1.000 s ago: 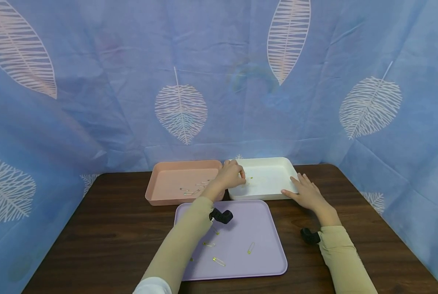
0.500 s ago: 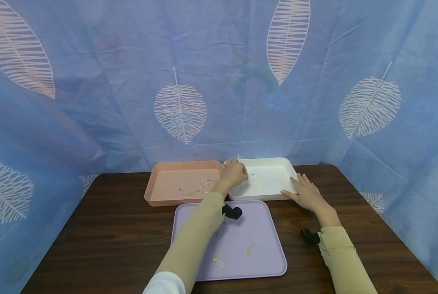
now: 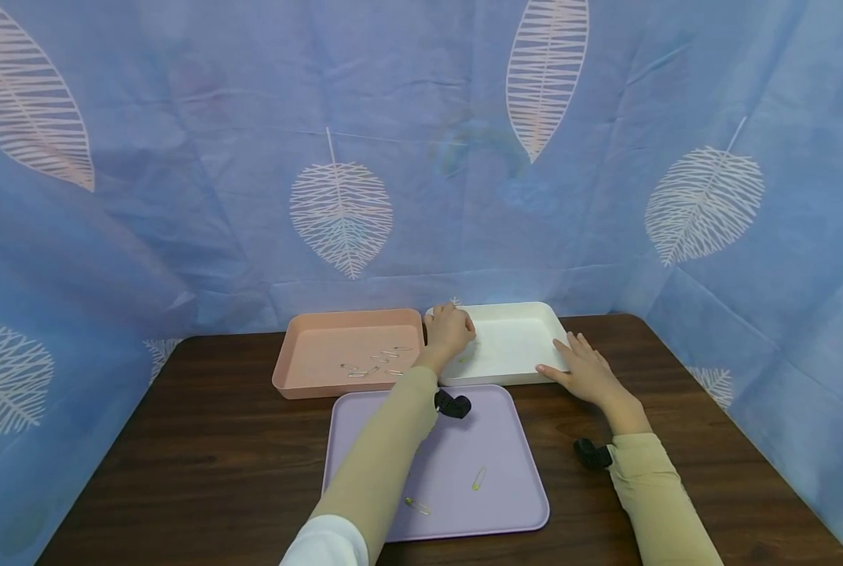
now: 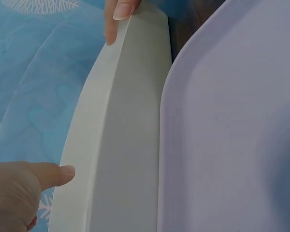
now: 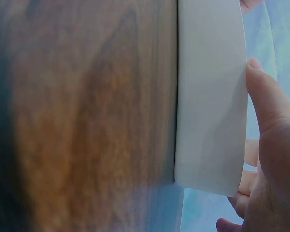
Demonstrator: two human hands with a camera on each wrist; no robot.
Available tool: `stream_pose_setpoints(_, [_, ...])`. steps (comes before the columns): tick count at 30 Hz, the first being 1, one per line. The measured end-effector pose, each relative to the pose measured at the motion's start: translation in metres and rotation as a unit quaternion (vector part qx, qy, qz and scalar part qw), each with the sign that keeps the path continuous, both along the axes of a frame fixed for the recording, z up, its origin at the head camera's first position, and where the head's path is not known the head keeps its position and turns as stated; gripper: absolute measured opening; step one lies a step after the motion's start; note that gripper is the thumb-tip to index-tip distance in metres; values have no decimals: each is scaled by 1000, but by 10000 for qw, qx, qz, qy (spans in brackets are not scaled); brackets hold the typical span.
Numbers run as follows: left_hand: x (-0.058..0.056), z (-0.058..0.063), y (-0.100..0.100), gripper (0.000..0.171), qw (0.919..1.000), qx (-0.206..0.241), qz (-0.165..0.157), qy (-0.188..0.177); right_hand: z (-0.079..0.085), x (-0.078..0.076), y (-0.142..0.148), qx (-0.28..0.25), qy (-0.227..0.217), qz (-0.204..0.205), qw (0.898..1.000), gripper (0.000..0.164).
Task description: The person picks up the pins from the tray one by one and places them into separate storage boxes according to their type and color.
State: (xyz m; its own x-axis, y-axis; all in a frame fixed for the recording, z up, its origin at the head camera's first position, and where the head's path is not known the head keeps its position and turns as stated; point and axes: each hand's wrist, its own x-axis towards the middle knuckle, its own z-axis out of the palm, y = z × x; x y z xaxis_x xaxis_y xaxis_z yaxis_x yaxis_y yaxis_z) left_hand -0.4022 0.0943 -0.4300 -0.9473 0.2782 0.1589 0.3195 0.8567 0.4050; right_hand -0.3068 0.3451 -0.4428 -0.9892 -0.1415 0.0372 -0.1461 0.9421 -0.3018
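Observation:
My left hand is over the left end of a white tray, its fingers bent and their tips mostly hidden behind the hand. I cannot tell whether they pinch anything. In the left wrist view its thumb juts out over the tray's near rim. A small yellow-green safety pin shows faintly in the tray beside that hand. My right hand rests on the tray's right front corner with fingers spread. Its thumb touches the front rim in the right wrist view.
A purple tray lies in front, partly under the left forearm, with yellow-headed safety pins on it. To the left stands a pink tray holding several silver safety pins. A blue leaf-print cloth hangs behind the dark wooden table.
The left forearm has swung to the right, covering some pins on the purple tray. The left hand has turned and shifted slightly, staying over the white tray. The right hand keeps its place.

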Motion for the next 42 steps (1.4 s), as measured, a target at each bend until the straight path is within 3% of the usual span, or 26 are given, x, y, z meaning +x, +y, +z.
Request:
stream_pose_setpoints(11, [1, 2, -3, 11, 9997, 95, 12, 216, 0, 0, 0, -6, 10, 16, 10000, 84])
stream_pose_setpoints(23, [12, 8, -24, 11, 9977, 110, -398, 537, 1, 2, -3, -42, 0, 32, 10000, 84])
stream_pose_setpoints(32, [28, 19, -47, 11, 9938, 219, -723, 819, 5, 1, -2, -56, -69, 15, 10000, 86])
stream_pose_setpoints(42, [57, 25, -78, 11, 9867, 352, -1215, 1021, 4, 1, -3, -42, -108, -13, 9999, 86])
